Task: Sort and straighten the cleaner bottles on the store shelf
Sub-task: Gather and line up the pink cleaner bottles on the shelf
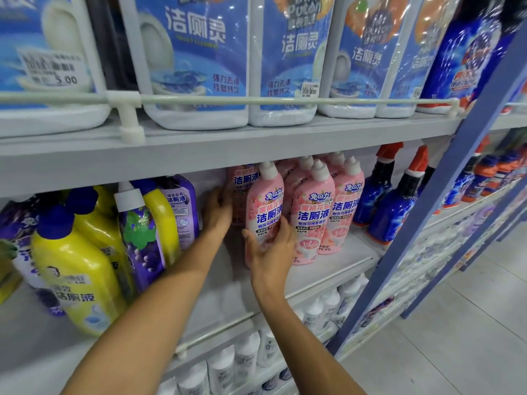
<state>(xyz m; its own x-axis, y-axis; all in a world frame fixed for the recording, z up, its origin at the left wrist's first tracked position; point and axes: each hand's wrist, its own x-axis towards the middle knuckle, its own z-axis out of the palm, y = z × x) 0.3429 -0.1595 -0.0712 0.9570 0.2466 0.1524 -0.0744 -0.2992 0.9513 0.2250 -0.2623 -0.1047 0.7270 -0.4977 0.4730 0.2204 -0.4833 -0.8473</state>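
Several pink cleaner bottles with white caps stand in a cluster on the middle shelf (pixel 336 269). My right hand (pixel 269 252) wraps the lower part of the front-left pink bottle (pixel 265 206), which stands upright. My left hand (pixel 218 212) reaches deeper into the shelf and rests its fingers on a pink bottle (pixel 241 189) behind the first; whether it grips it I cannot tell. To the left lean yellow bottles with blue caps (pixel 77 269) and purple grape-label bottles (pixel 139 238), tilted and mixed together.
Large blue-label white jugs (pixel 196 67) sit on the upper shelf behind a white rail (pixel 228 101). Dark blue spray bottles with red triggers (pixel 390 206) stand right of the pink ones. White bottles (pixel 245 357) fill the lower shelf. A blue upright post (pixel 445 201) and tiled aisle floor lie at right.
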